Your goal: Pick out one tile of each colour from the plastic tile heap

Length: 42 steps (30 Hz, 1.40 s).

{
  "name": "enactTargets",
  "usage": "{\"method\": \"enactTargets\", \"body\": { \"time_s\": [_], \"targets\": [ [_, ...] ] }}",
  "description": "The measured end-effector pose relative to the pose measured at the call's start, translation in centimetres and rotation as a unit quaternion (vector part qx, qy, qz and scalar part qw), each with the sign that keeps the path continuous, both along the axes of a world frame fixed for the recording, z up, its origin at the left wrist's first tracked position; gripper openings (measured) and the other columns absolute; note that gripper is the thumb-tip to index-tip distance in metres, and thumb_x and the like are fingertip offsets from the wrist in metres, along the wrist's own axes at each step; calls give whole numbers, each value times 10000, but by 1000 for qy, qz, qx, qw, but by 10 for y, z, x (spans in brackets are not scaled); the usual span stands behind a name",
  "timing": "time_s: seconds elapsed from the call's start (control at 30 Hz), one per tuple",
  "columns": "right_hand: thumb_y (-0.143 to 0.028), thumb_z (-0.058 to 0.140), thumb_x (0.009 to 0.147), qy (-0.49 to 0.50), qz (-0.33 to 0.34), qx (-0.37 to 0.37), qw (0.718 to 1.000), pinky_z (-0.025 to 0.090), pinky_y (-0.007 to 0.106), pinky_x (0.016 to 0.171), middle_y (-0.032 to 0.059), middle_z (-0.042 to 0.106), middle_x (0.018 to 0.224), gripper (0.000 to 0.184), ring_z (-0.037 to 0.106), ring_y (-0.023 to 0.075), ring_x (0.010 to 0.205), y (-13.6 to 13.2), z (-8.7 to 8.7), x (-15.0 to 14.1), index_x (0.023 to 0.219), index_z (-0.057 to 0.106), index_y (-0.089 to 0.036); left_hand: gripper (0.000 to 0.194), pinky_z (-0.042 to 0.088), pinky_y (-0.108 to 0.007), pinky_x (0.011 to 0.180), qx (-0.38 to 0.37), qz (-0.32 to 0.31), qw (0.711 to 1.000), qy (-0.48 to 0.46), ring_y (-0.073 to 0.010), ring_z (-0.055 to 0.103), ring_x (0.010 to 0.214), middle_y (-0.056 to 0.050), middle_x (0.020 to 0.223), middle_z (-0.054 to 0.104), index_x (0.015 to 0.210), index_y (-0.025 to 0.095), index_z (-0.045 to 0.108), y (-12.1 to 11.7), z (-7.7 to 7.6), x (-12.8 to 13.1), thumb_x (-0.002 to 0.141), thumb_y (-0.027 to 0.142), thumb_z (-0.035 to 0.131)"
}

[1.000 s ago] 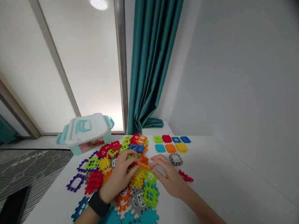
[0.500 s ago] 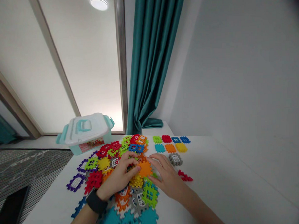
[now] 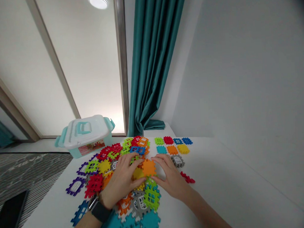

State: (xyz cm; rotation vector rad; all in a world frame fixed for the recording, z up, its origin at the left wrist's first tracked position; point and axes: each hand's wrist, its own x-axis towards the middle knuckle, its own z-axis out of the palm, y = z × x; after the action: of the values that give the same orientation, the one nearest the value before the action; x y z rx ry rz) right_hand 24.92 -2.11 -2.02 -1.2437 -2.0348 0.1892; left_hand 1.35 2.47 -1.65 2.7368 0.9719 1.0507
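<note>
An orange waffle-shaped interlocking block (image 3: 148,167) lies flat on top of a heap of multicoloured blocks (image 3: 106,166), gripped at its edges. My left hand (image 3: 122,181) holds its left side, with the fingers also over a yellow block (image 3: 137,173). My right hand (image 3: 170,177) curves around its right side, thumb and fingertips at the edge. Below the hands sits a green window block (image 3: 152,197). A grey window block (image 3: 178,161) lies just beyond my right fingers, and a red block (image 3: 187,177) lies right of that hand.
Two rows of small blocks (image 3: 172,145) stand on the white table (image 3: 221,191) behind my right hand. A lidded plastic storage box (image 3: 84,135) sits at the far left corner. A black phone (image 3: 9,214) lies on the striped carpet below the table's left edge. A wall runs along the right.
The orange block has turned from edge-on to lying flat and has shifted away from me. Both hands have moved with it, and the view has tilted slightly.
</note>
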Motion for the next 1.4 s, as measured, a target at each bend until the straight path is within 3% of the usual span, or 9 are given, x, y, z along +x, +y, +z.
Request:
{"method": "enactTargets", "body": {
  "time_s": [0.4,0.6,0.83,1.4],
  "targets": [
    [-204,669,890,11,17,10,1000,453,474,1097,114,539,1334,525,510,279,1271,0,1,1,1376,477,-254,492,447,-514,1026,31,2,999,-15,-335,518,1222,-147,1336,542,1242,186,590,1,3,-2,789,233,776],
    [-152,633,891,-5,12,53,999,469,474,1063,105,572,1287,407,546,276,1229,1,-1,4,1274,545,-258,469,455,-493,1027,34,-5,999,-25,-327,523,1220,-146,1331,544,1252,195,586,0,4,-4,817,232,756],
    [-160,617,905,-3,16,46,999,471,487,1052,115,571,1269,365,545,279,1218,1,-1,3,1252,544,-243,483,447,-510,1031,25,-10,999,-22,-331,508,1227,-152,1344,522,1282,211,546,0,5,-4,834,222,727],
    [-157,652,873,0,18,18,1000,453,476,1088,109,561,1303,450,526,276,1257,-1,3,2,1299,541,-249,475,468,-485,1018,2,-9,1000,-28,-321,530,1214,-134,1322,549,1249,220,578,2,1,-3,806,252,745]
  ]
}}
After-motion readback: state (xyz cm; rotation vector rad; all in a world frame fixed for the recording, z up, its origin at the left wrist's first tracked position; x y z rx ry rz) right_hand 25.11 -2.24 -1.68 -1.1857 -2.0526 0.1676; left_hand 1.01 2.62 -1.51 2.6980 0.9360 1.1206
